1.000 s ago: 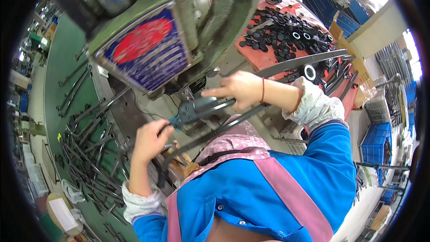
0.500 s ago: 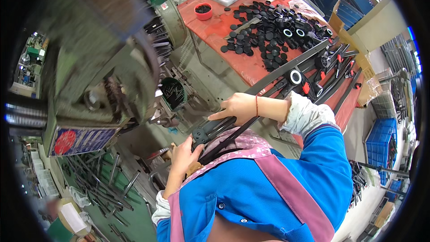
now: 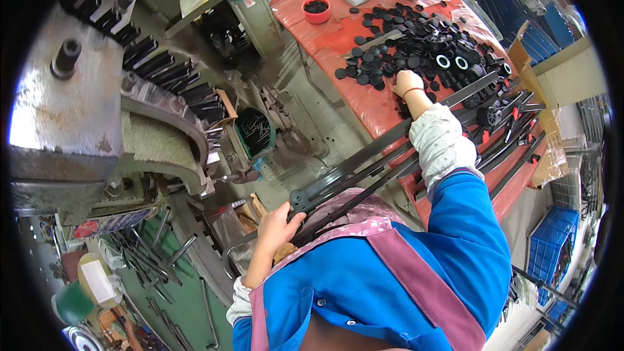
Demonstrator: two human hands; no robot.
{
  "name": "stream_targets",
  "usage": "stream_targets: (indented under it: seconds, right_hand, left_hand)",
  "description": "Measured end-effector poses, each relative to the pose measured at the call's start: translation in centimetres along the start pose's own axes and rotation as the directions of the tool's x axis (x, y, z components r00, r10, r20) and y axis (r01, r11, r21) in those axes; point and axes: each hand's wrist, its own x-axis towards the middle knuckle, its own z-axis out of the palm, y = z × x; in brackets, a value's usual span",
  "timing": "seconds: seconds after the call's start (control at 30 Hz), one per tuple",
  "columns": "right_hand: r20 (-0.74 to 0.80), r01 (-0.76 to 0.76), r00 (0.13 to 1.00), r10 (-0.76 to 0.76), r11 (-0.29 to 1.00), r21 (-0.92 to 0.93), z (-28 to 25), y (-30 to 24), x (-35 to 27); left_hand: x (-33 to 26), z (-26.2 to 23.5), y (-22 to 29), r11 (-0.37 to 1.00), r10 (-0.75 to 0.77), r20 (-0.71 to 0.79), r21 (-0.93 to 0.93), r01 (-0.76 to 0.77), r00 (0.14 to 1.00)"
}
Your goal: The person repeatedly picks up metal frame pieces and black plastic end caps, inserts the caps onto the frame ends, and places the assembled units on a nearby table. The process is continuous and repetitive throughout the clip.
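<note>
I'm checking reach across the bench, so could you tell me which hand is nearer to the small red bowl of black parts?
Right. The right hand lies on the red table among black discs, somewhat short of the red bowl. The left hand is far off, gripping the long black bars.

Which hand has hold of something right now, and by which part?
The left hand grips the long black metal bar at its near rounded end. The right hand reaches among the black round parts on the red table; whether it holds one cannot be told.
</note>
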Motion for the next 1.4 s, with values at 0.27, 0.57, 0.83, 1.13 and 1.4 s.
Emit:
stream_targets:
  seconds: [0.27, 0.57, 0.83, 1.13, 1.4]
  right_hand:
    - [-0.297, 0.035, 0.954, -0.03, 0.999, 0.008, -1.5, 0.3, -1.5]
    - [-0.127, 0.329, 0.869, -0.479, 0.366, 0.87, -9.3, -15.4, -22.2]
    - [0.023, 0.061, 0.849, -0.529, 0.142, 0.988, -5.8, -21.5, -28.5]
    - [-0.024, 0.224, 0.857, -0.514, 0.331, 0.917, -6.1, -22.3, -28.9]
    - [-0.238, 0.537, 0.775, -0.585, 0.411, 0.737, -6.3, -22.8, -28.8]
  left_hand:
    - [0.5, -0.5, -0.5, 0.995, 0.061, 0.003, 0.075, -0.061, 0.998]
    - [0.4, -1.3, -0.6, 0.994, 0.078, -0.034, 0.073, -0.076, 0.996]
    - [0.0, -1.8, -0.3, 0.996, 0.076, -0.049, 0.045, -0.074, 0.996]
    - [-0.7, -2.2, -0.3, 0.995, 0.057, -0.055, 0.08, -0.053, 0.997]
    - [-0.5, -1.8, -0.8, 0.994, 0.077, -0.067, 0.078, -0.072, 0.995]
